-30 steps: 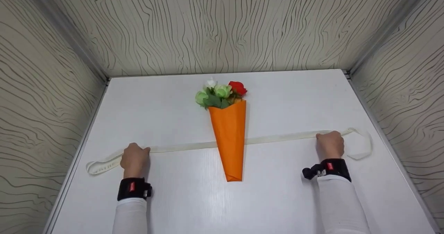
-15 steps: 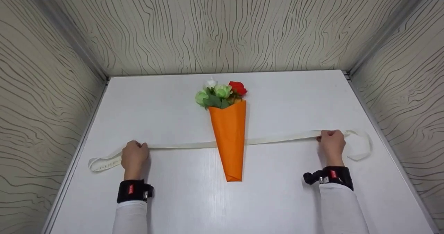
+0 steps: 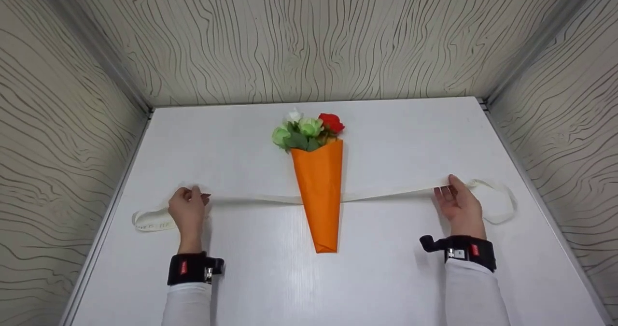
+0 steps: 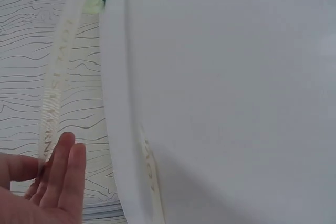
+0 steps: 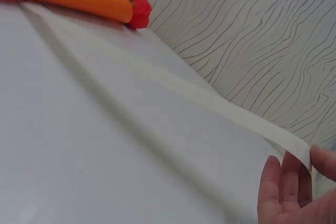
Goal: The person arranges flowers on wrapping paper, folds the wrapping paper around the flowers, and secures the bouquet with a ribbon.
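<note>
A bouquet with an orange paper wrap (image 3: pixel 318 195) lies mid-table, its white, green and red flowers (image 3: pixel 309 128) toward the back wall. A cream ribbon (image 3: pixel 386 195) passes beneath the wrap and stretches out to both sides. My left hand (image 3: pixel 188 212) pinches the ribbon between thumb and fingers, left of the bouquet; gold lettering shows on the ribbon (image 4: pixel 55 77) in the left wrist view. On the other side my right hand (image 3: pixel 461 207) pinches it too, and the ribbon (image 5: pixel 231 111) rises off the table there. Loose ends curl on the table beyond each hand.
The white table (image 3: pixel 270 287) meets a wood-grain patterned back wall (image 3: pixel 309 41), with similar panels at left and right. Grey metal strips run along the table's side edges. A black camera strap (image 3: pixel 188 268) is on each wrist.
Both hands have lifted the ribbon off the table on either side of the bouquet. The right hand has turned palm inward, and the left-hand loop has slid slightly right. The bouquet stays put.
</note>
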`<state>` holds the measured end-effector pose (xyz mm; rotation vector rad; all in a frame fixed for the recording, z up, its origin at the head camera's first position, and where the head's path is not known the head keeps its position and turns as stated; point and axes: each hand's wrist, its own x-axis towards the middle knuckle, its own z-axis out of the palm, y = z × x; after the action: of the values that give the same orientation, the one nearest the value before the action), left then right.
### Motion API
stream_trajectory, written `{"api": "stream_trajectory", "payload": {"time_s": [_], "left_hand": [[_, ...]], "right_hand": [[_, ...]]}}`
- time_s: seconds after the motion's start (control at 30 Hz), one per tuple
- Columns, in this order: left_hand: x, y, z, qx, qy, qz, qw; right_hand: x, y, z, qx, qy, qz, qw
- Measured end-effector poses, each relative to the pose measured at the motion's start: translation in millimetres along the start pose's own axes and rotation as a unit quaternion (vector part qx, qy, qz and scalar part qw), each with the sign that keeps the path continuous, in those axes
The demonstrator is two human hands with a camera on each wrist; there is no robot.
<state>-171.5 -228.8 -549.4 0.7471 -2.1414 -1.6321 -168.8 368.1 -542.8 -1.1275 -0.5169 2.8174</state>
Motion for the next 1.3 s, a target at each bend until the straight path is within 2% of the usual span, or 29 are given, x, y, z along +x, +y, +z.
{"api": "stream_trajectory", "payload": {"time_s": [0.13, 0.4, 0.5, 0.67, 0.8, 0.87, 0.97, 1.03, 1.07, 1.13, 1.2, 1.3], "left_hand": [[-0.5, 2.6, 0.3, -0.044, 0.005, -0.020, 0.9988], [-1.0, 5.4, -0.2, -0.074, 0.007, -0.030, 0.9967], [-1.2, 5.6, -0.3, -0.075, 0.007, -0.026, 0.9968], [-1.2, 5.7, -0.1, -0.082, 0.011, -0.016, 0.9965], [-1.6, 7.4, 0.0, -0.091, 0.012, -0.018, 0.9956], [-2.4, 9.3, -0.2, -0.095, 0.015, -0.019, 0.9952], [-3.2, 11.8, -0.5, -0.105, 0.019, -0.019, 0.9941], [-3.3, 12.8, -1.0, -0.112, 0.019, -0.021, 0.9933], [-3.5, 13.8, -1.1, -0.115, 0.020, -0.021, 0.9929], [-3.8, 16.6, -0.9, -0.119, 0.022, -0.018, 0.9925], [-4.4, 21.3, -0.6, -0.121, 0.025, -0.014, 0.9922], [-5.1, 31.8, 1.1, -0.118, 0.034, 0.002, 0.9925]], "right_hand": [[0.8, -2.1, -0.1, 0.052, -0.018, 0.057, 0.9968], [2.6, -3.9, 2.7, 0.102, 0.009, 0.091, 0.9906], [2.7, -4.2, 2.4, 0.121, 0.002, 0.112, 0.9863], [2.6, -6.0, 2.1, 0.110, -0.023, 0.116, 0.9869], [0.4, -7.8, 4.9, 0.066, -0.044, 0.095, 0.9923], [-1.6, -7.8, 7.5, 0.039, -0.046, 0.076, 0.9953], [-6.3, -7.0, 12.4, 0.005, -0.020, 0.028, 0.9994], [-10.3, -5.0, 16.8, -0.026, 0.014, -0.031, 0.9991], [-12.4, -3.6, 19.3, -0.047, 0.033, -0.069, 0.9959], [-16.7, -0.9, 24.9, -0.104, 0.068, -0.150, 0.9809], [-20.7, 1.7, 31.5, -0.155, 0.091, -0.224, 0.9578], [-26.1, 4.1, 41.7, -0.216, 0.094, -0.308, 0.9217]]}}
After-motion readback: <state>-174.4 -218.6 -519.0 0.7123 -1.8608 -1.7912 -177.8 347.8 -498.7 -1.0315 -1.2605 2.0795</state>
